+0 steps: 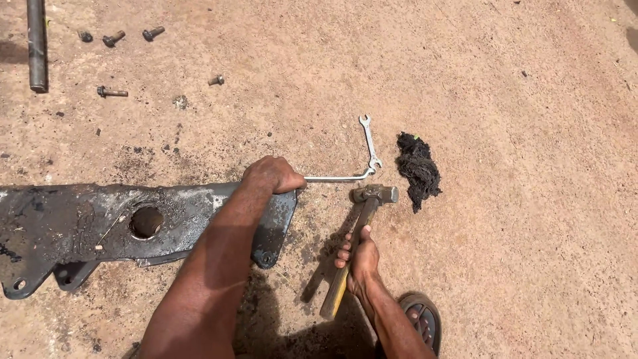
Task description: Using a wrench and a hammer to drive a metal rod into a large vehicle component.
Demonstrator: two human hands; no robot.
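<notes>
My left hand [272,175] is closed on the near end of a thin silver spanner [335,178] at the right end of a dark, greasy metal crossmember [80,223] lying on the dirt ground. A second silver spanner [369,141] is hooked onto the first one's far end and angles away. My right hand [359,259] grips the wooden handle of a hammer [359,233]. The hammer's steel head [375,194] hovers just below the joined spanners.
A black oily rag [417,169] lies right of the spanners. Several loose bolts [113,91] and a dark metal rod [36,43] lie at the top left. A sandalled foot [420,319] shows at the bottom. The crossmember has a round hole [146,221].
</notes>
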